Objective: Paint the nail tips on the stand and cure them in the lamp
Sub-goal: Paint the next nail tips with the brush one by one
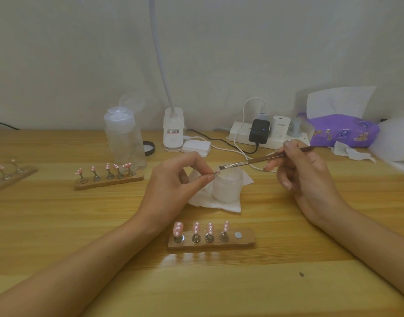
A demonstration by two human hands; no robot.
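My left hand (pixel 175 177) pinches a small pink nail tip (pixel 217 172) between thumb and finger, above a white jar (pixel 227 186). In my right hand (pixel 304 172) I hold a thin brush (pixel 262 160), its flat bristles touching the held tip. Close to me lies a wooden stand (pixel 211 242) carrying several pink nail tips with white dots; its rightmost magnet spot (pixel 237 235) is bare. A second wooden stand (pixel 108 177) with several pink tips sits to the left. At the back right a white shape (pixel 395 138), possibly the lamp, is cut off by the frame edge.
A tissue (pixel 217 202) lies under the jar. At the back stand a clear bottle (pixel 125 140), a white desk-lamp base (pixel 173 129), a power strip (pixel 265 133) with chargers and cables, and a purple tissue pack (pixel 343 129). A third stand (pixel 8 177) sits at the left edge.
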